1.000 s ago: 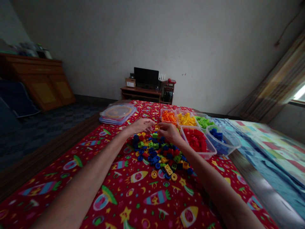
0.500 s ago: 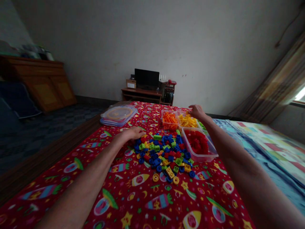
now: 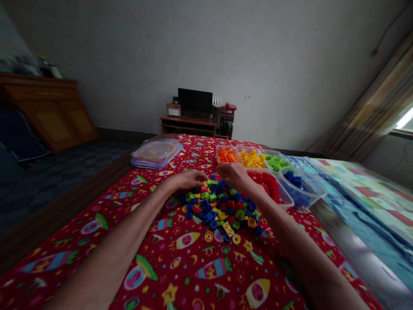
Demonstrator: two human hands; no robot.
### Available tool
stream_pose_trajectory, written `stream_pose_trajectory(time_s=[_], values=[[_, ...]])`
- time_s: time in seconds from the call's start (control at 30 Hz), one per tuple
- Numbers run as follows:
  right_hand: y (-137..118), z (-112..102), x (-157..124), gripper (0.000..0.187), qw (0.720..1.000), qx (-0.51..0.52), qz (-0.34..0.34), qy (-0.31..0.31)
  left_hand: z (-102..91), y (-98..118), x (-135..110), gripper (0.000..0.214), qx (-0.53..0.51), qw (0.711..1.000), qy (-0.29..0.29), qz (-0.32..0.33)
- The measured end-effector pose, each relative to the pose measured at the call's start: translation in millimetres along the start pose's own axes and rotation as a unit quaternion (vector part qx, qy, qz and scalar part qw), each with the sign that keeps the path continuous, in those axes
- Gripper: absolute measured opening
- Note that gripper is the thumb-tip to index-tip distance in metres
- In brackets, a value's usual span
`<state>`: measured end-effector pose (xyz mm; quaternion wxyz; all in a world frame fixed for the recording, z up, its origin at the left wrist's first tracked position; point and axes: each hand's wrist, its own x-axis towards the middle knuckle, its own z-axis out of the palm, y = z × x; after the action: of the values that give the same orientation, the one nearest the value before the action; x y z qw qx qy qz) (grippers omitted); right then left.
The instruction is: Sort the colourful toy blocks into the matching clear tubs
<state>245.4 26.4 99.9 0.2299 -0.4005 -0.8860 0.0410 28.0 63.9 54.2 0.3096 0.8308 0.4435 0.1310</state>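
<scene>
My left hand (image 3: pixel 191 178) is at the far left edge of a mixed pile of toy building bricks (image 3: pixel 209 207). Its fingers curl together over the bricks, and whatever lies between the tips is too small to make out. Just to the right, my right hand (image 3: pixel 235 174) hovers above the back of the pile, fingers bent inward and pointing left; their tips are partly hidden. Blue, green, yellow and red bricks and small wheel-like rings make up the pile. Behind my right hand stand boxes of orange bricks (image 3: pixel 227 155) and yellow bricks (image 3: pixel 252 159).
Right of the pile are clear boxes of red bricks (image 3: pixel 271 184), green bricks (image 3: pixel 276 162) and blue bricks (image 3: pixel 293 180). Stacked lids (image 3: pixel 157 153) lie at the left on the red patterned cloth (image 3: pixel 180 275). A bed (image 3: pixel 364 189) adjoins on the right.
My right hand has come back from the yellow box to the pile, moving left and nearer. My left hand has shifted slightly right. The green and blue boxes now show.
</scene>
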Motion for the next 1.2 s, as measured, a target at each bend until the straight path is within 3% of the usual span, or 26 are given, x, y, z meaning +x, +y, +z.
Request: stream_pose_trajectory(time_s=[0.13, 0.3, 0.53, 0.7, 0.87, 1.07, 1.2], values=[[-4.0, 19.9, -5.6, 0.017, 0.999, -0.032, -0.008, -0.042, 2.9, -1.2, 2.2, 0.028, 0.003, 1.0, -0.017, -0.008], [-2.5, 37.4, -4.8, 0.02, 0.992, -0.091, -0.018, -0.09, 2.4, 2.5, 2.4, 0.02, 0.041, 0.999, 0.018, -0.006], [-1.8, 37.7, -6.4, 0.02, 0.991, -0.103, -0.008, -0.086, 4.0, 2.6, 2.4, 0.028, 0.019, 0.999, 0.026, 0.011], [-5.5, 42.6, -11.6, 0.018, 0.991, -0.12, 0.037, -0.045, 9.0, 6.5, 3.7, 0.029, 0.001, 1.0, 0.016, 0.008], [-4.3, 31.1, -11.7, 0.018, 0.997, -0.059, 0.031, -0.04, 9.2, 6.4, 4.2, 0.023, 0.087, 0.992, 0.09, -0.005], [16.1, 6.5, -11.8, 0.032, 0.993, -0.051, 0.095, 0.037, 9.2, 7.9, 2.1, 0.033, 0.128, 0.989, 0.064, -0.024], [22.9, -4.2, -15.6, 0.028, 0.991, -0.05, 0.125, 0.027, 0.4, 16.3, -4.3, 0.041, 0.12, 0.992, 0.027, -0.017]])
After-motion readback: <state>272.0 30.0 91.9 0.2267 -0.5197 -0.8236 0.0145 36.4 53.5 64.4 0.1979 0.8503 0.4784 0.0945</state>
